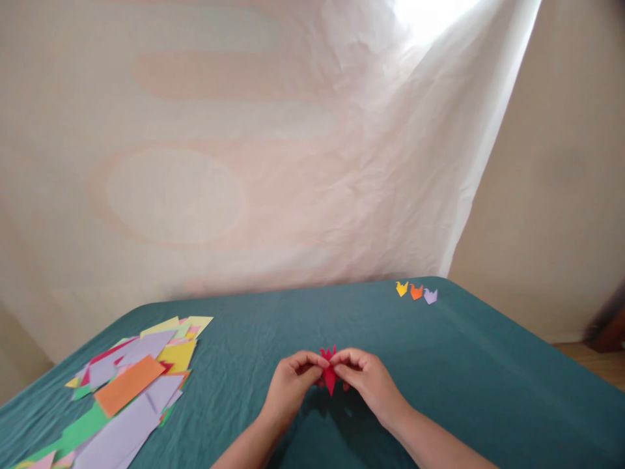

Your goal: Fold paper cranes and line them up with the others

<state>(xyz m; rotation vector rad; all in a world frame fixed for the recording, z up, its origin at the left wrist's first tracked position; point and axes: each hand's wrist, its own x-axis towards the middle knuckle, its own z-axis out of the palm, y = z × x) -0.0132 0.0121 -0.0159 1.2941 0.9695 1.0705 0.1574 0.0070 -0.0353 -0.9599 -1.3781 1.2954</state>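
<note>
One red folded paper (330, 383), pointed at top and bottom, held at near centre of the table, above the dark green cloth (244, 365). Two bare hands on it: left hand (289, 383) with thumb and forefinger closed in a pinch on its left side, right hand (367, 379) pinching the other side likewise. The fingers cover its middle; the remaining fingers of each hand are mostly hidden, and both forearms run out of the frame below.

Far right corner, three small folded figures in a row: one yellow (402, 289), one orange (416, 292), one lilac (430, 297). Left side, one spread heap of coloured paper (129, 385) (sheets overlap too much for a count), its near end cut off. Dark brown object (608, 331) at the right edge, cropped and blurred.
</note>
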